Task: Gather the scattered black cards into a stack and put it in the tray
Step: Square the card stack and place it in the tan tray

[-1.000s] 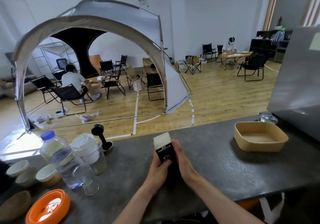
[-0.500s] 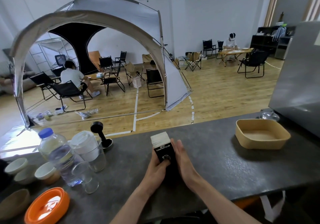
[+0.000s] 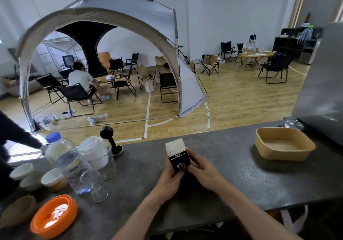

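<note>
A thick stack of black cards stands on edge on the grey counter, white card edges showing on top and "CAMPING CLUB" printed on the near face. My left hand grips its lower left side with curled fingers. My right hand holds its right side, fingers wrapped round the near corner. The tan tray sits on the counter far to the right, with nothing in it.
At the left stand a water bottle, glass cups, small bowls, an orange lid and a black tamper. A dark sleeve reaches in at far left. A grey appliance rises behind the tray.
My right hand's fingers have curled round the stack's near corner, where before they lay straight along its side. A dark sleeve has come in at the far left.
</note>
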